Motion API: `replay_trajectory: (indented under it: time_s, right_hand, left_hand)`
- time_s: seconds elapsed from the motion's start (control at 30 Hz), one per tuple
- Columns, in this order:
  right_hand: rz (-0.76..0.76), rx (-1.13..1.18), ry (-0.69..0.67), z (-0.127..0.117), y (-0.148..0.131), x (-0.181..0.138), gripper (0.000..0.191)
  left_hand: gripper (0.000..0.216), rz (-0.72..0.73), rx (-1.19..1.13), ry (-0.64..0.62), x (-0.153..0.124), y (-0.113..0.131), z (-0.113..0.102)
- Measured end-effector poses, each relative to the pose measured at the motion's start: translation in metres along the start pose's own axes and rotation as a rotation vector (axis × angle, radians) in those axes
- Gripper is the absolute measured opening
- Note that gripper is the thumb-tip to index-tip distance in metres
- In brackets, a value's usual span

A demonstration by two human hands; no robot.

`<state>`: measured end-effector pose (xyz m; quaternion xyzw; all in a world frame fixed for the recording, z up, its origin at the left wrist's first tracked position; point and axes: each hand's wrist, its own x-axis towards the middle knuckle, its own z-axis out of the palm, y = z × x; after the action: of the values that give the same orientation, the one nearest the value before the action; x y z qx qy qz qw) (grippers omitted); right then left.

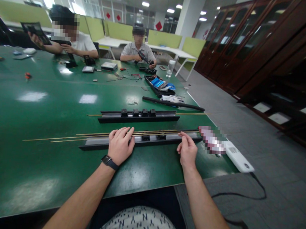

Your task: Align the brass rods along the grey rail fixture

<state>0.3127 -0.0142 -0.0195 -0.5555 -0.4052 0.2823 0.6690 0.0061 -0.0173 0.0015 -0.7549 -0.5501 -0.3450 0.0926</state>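
Just in front of me lies a long black channel (95, 146) with a pale inner strip and small black blocks (162, 137) in it. Thin brass rods (64, 138) run along its top, sticking out past the left end. My left hand (120, 145), wearing a dark watch, is laid over the channel, fingers across the rods and thumb on the near side. At the right, my right hand (188, 150) has its fingers curled in a pinch at the rods' right part. The exact contact of its fingertips is hard to see.
Behind lies a second black channel (139, 119) with several black blocks. Farther back are a black bar (172, 104) and a tray (158, 86) of blue items. A phone-like object (211, 139) and a white power strip (238, 156) lie at the right edge. Two people work across the table.
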Motion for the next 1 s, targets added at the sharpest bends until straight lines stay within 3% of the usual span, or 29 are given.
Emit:
replay_trajectory:
  time_s: [1.0]
  right_hand:
    - [0.001, 0.039, 0.028, -0.004, -0.003, -0.006, 0.039]
  left_hand:
    - [0.024, -0.001, -0.004, -0.044, 0.004, 0.005, -0.011]
